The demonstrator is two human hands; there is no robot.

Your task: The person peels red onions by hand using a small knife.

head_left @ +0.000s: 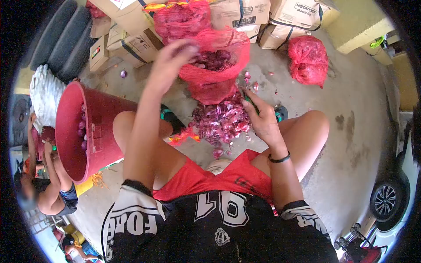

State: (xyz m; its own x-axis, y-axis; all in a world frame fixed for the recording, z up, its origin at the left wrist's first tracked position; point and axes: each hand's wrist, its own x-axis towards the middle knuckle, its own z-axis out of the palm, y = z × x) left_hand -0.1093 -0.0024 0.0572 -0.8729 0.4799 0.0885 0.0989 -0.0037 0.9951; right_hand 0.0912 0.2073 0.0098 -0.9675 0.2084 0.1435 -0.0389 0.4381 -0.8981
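Observation:
My left hand [177, 55] is reaching forward over the left rim of an open red mesh bag [237, 52], its fingers smeared by motion. Red onions [215, 60] lie inside that bag. Closer to my body, my right hand [264, 120] is closed around a small knife [249, 101] with a green handle, mostly covered by the fingers. Below the bag, a heap of purple onion skins [221, 120] is spread on the floor between my feet.
A large red tub [101, 118] with onions inside lies tipped at my left. Cardboard boxes [241, 13] and a full red mesh sack [182, 19] stand ahead. Another red bag [308, 59] sits front right. A person [50, 188] works at far left; a car wheel [387, 202] is right.

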